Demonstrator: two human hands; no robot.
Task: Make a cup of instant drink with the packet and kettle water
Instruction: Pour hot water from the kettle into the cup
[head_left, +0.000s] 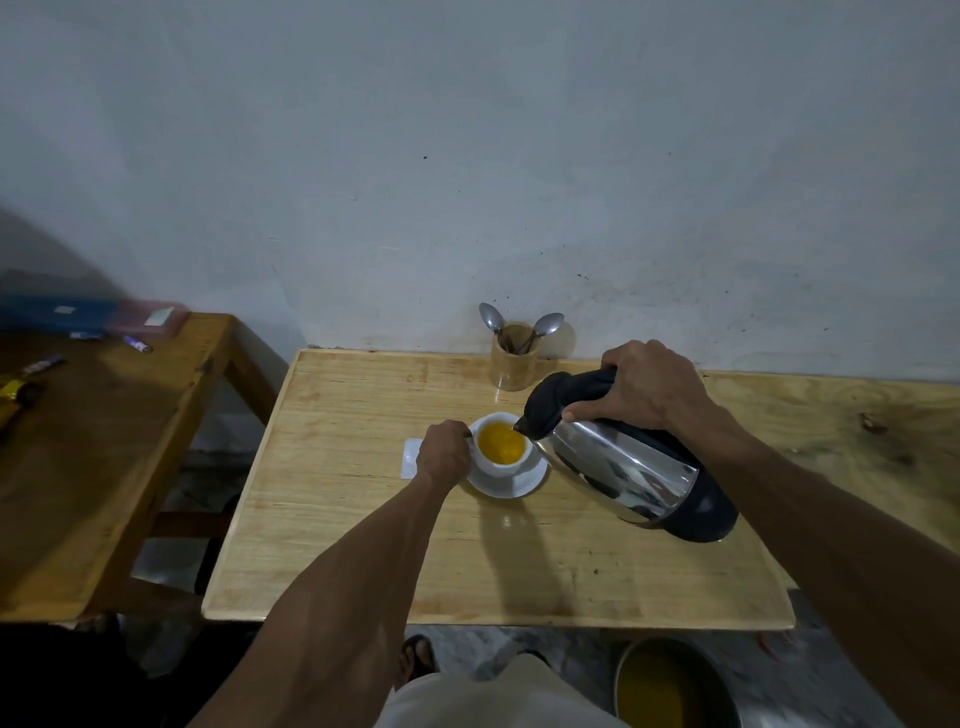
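Note:
A white cup (503, 466) holding orange-yellow liquid stands on a white saucer (519, 486) in the middle of the light wooden table (363, 545). My left hand (441, 457) grips the cup's left side at its handle. My right hand (649, 387) holds the black handle of a steel kettle (623, 465), tilted left with its black spout right at the cup's right rim. A small white packet (410, 457) lies flat on the table just left of the cup, partly behind my left hand.
A wooden holder (514, 366) with two spoons stands at the table's back edge by the wall. A darker table (104, 441) to the left carries boxes and small items. A metal bowl (675, 686) with yellow contents sits on the floor at lower right.

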